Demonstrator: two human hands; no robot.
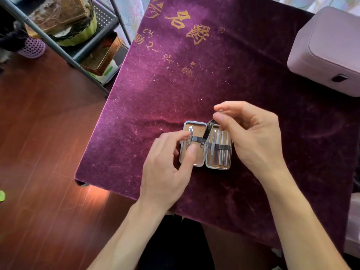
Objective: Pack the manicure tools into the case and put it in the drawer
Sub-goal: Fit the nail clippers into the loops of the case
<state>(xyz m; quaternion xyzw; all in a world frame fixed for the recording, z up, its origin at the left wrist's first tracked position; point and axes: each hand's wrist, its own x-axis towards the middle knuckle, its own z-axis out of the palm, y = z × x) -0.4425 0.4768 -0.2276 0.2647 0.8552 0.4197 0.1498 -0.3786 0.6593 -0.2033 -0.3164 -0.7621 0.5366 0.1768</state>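
A small manicure case [196, 162] with a metal rim and tan lining lies open flat on the purple velvet cloth. Its right half holds several slim tools [220, 149] under an elastic strap. A silver nail clipper [189, 140] sits in the left half under a black strap. My left hand [167, 168] rests on the left half, thumb and finger pinching at the clipper and strap. My right hand [251, 133] holds the top of a black nail clipper [206, 132], which tilts down toward the case's middle.
A pale lilac box [327, 53] with a dark front handle stands at the table's far right. A grey metal shelf rack [91, 47] with tins stands on the wooden floor to the left. The velvet table cloth [175, 75] carries gold lettering.
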